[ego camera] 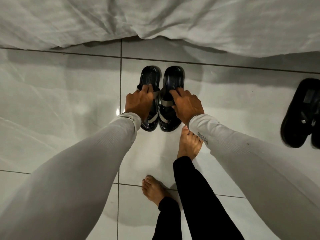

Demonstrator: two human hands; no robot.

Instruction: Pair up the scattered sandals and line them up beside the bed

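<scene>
Two black sandals with grey straps stand side by side on the white tiled floor, heels toward the bed. My left hand (138,103) grips the left sandal (150,75) at its strap. My right hand (187,105) grips the right sandal (174,77) the same way. The white bedsheet (155,19) hangs along the top of the view, just beyond the sandals' heels. Another pair of black sandals (301,115) lies on the floor at the far right edge, partly cut off.
My bare feet (189,144) stand on the glossy tiles (69,94) just behind the held sandals, one foot close to the right sandal's toe. Open floor stretches to the left and between the two pairs.
</scene>
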